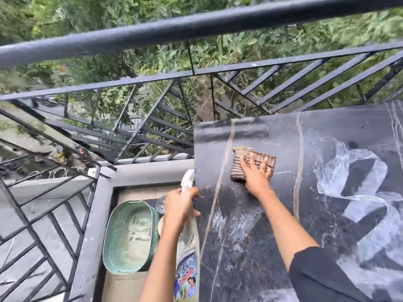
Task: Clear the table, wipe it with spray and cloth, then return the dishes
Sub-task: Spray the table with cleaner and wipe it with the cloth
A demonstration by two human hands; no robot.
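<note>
I see my right hand (255, 173) pressing spread fingers flat on the striped cloth (253, 163) atop the black table (272, 236), my left hand (180, 209) wrapped around the spray bottle (188, 258).

An upper-floor home balcony, outdoors. A black metal railing (196, 27) with slanted bars runs along a grey concrete ledge (150, 168), with dense green foliage (109, 9) beyond and below. A dark marble-patterned tabletop (327, 214) stands beside it, and a green plastic basket (130, 236) sits on the tiled floor (139, 194).
</note>
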